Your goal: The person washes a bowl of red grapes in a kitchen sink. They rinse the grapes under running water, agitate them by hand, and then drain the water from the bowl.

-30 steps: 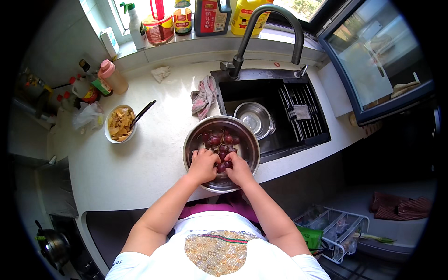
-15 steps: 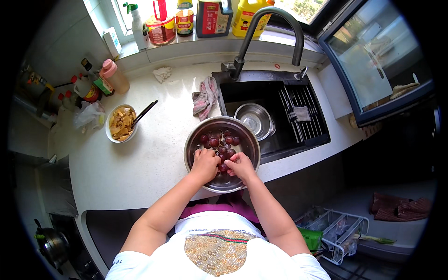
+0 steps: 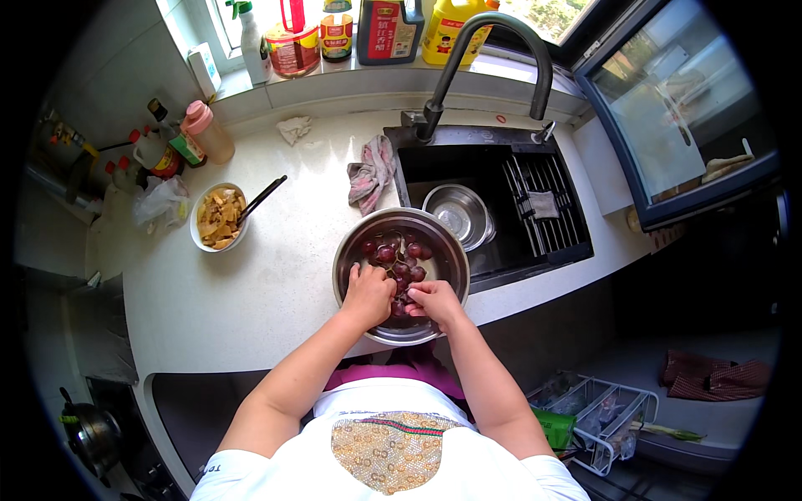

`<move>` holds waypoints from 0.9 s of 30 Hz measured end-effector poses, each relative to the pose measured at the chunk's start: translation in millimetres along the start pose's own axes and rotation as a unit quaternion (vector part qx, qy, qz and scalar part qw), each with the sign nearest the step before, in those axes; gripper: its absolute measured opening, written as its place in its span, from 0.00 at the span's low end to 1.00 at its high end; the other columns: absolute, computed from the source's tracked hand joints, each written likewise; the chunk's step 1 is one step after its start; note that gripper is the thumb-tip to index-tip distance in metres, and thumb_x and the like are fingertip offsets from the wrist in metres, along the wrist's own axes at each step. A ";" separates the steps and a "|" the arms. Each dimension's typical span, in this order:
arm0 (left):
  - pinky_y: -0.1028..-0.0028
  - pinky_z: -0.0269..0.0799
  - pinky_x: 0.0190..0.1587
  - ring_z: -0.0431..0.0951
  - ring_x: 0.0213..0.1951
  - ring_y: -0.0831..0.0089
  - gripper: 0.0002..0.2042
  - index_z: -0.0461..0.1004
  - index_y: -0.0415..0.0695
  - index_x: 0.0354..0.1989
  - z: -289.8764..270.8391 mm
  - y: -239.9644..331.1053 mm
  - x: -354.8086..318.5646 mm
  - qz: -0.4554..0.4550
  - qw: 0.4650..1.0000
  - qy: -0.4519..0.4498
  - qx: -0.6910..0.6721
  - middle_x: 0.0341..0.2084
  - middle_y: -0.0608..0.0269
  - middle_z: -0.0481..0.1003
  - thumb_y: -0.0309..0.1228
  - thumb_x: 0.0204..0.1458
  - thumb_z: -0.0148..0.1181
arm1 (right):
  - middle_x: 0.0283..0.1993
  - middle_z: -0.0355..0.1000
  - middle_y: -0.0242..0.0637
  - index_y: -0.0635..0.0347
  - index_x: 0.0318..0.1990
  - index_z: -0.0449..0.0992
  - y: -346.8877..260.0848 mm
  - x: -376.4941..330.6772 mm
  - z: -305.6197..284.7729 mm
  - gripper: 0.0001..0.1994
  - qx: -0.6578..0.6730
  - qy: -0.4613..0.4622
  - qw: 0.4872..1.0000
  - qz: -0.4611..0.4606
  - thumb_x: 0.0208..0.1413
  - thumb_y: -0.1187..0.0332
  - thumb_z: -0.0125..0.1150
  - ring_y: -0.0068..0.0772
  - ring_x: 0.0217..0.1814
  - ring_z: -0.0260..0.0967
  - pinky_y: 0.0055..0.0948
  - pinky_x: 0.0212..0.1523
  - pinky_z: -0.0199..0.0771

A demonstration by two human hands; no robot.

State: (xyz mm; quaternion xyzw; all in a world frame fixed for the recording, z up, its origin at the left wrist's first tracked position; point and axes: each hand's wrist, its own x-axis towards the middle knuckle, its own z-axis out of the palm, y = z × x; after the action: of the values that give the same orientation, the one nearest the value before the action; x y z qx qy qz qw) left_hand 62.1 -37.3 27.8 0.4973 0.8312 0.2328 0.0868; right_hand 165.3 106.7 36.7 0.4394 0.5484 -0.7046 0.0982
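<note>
A bunch of dark red grapes (image 3: 402, 269) lies in a wide steel basin (image 3: 459, 256) at the counter's front edge. My left hand (image 3: 369, 297) reaches over the basin's left side, its fingers curled around grapes in the lower part of the bunch. From the right, my right hand (image 3: 435, 304) pinches at a grape with thumb and forefinger close together. Both hands are inside the rim, nearly meeting. My fingers partly cover the grapes they grip.
Right of the basin is a black sink (image 3: 493, 271) holding a small steel pot (image 3: 458, 215), under a dark curved faucet (image 3: 543, 79). A cloth (image 3: 371, 174) lies behind the basin. On the left stands a food bowl (image 3: 220, 219) with chopsticks (image 3: 266, 196). Bottles line the windowsill.
My right hand has turned slightly, its fingers shifting at the grapes. The left hand keeps its place on the bunch. The whole view has shifted a little.
</note>
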 end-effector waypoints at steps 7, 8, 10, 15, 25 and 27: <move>0.45 0.54 0.59 0.69 0.45 0.57 0.01 0.76 0.48 0.24 0.7 -2.5 0.2 -0.002 1.000 -0.003 -0.001 0.31 0.60 0.70 0.27 0.41 0.60 | 0.38 0.75 0.43 0.72 0.50 0.71 -1.0 -0.8 -0.5 0.14 -0.088 -0.015 0.996 -0.027 0.56 0.77 0.58 0.32 0.33 0.77 0.23 0.35 0.81; 0.44 0.54 0.59 0.69 0.45 0.57 0.01 0.76 0.48 0.23 0.3 -1.8 0.5 -0.002 1.000 -0.003 -0.002 0.31 0.60 0.70 0.27 0.41 0.59 | 0.37 0.75 0.43 0.73 0.49 0.71 0.3 -0.6 -1.5 0.14 -0.054 -0.024 0.998 -0.022 0.55 0.78 0.58 0.32 0.33 0.77 0.23 0.34 0.81; 0.44 0.53 0.60 0.69 0.45 0.58 0.01 0.76 0.48 0.23 -0.4 -2.4 -0.2 -0.007 1.000 -0.006 -0.002 0.31 0.60 0.70 0.27 0.41 0.59 | 0.37 0.75 0.43 0.73 0.47 0.72 1.3 -0.4 -4.3 0.14 0.014 -0.043 0.999 -0.009 0.53 0.80 0.58 0.32 0.33 0.78 0.23 0.34 0.80; 0.43 0.53 0.60 0.69 0.45 0.58 0.01 0.76 0.48 0.23 -1.6 -3.1 0.2 -0.012 1.000 -0.009 -0.004 0.31 0.60 0.70 0.27 0.41 0.59 | 0.36 0.75 0.41 0.72 0.44 0.73 -8.7 -2.8 -6.6 0.14 0.013 -0.051 0.998 0.014 0.47 0.82 0.58 0.33 0.34 0.78 0.23 0.34 0.80; 0.42 0.53 0.60 0.69 0.44 0.58 0.01 0.76 0.47 0.23 -2.5 -2.8 -0.1 -0.005 1.000 -0.006 -0.005 0.31 0.60 0.70 0.27 0.41 0.59 | 0.33 0.74 0.39 0.70 0.41 0.74 -4.8 2.4 -4.3 0.12 0.000 -0.041 0.999 0.022 0.47 0.80 0.56 0.34 0.32 0.78 0.24 0.32 0.80; 0.42 0.53 0.60 0.69 0.44 0.58 0.01 0.76 0.47 0.23 -3.4 -2.0 -0.1 -0.003 1.000 -0.005 -0.007 0.31 0.60 0.70 0.27 0.41 0.59 | 0.34 0.74 0.39 0.70 0.42 0.74 -8.9 -0.1 -2.8 0.12 -0.018 -0.037 0.999 0.027 0.47 0.80 0.55 0.35 0.32 0.79 0.24 0.32 0.81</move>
State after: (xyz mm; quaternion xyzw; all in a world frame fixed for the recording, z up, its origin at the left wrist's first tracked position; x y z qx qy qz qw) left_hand 59.3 -39.2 29.8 0.4951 0.8306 0.2360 0.0958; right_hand 161.3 112.4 42.9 0.4259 0.5452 -0.7074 0.1448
